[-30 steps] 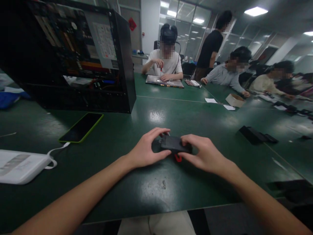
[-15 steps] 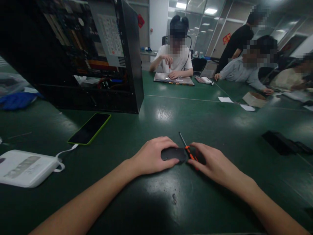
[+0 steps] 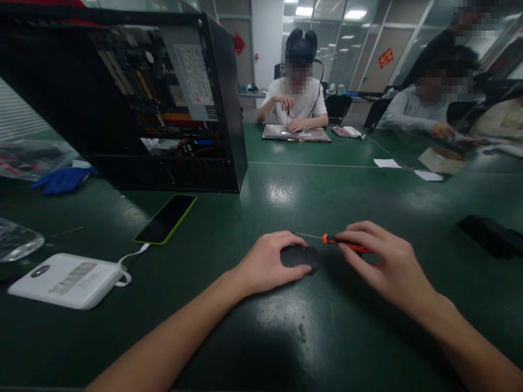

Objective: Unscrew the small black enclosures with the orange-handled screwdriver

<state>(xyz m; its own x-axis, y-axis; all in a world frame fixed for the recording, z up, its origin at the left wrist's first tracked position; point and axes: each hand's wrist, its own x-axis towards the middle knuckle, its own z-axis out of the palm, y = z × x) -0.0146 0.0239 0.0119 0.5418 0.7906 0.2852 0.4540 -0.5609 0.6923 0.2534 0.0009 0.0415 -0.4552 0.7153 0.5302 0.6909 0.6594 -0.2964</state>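
A small dark, flat-looking device (image 3: 298,257) rests on the green table (image 3: 261,337), with my left hand (image 3: 272,262) closed around it, fingers along the far edge and thumb along the near one. My right hand (image 3: 382,261) is to the right, raised a little over the table. Between its thumb and fingers it grips a screwdriver (image 3: 354,246) with a red and black handle. The thin shaft points left, its tip close to the far side of the device, beside my left fingers. Whether the tip touches anything cannot be made out.
A black computer case (image 3: 229,120) stands open at the back left. Nearer are a phone (image 3: 166,219) cabled to a white power bank (image 3: 67,280), and a blue glove (image 3: 65,179). A black object (image 3: 488,234) lies right. Across the table a person (image 3: 298,98) works on a panel (image 3: 296,133).
My right hand has moved right, away from the device, and the screwdriver has swung from steeply slanted to nearly level, pointing left. The whole view has shifted slightly.
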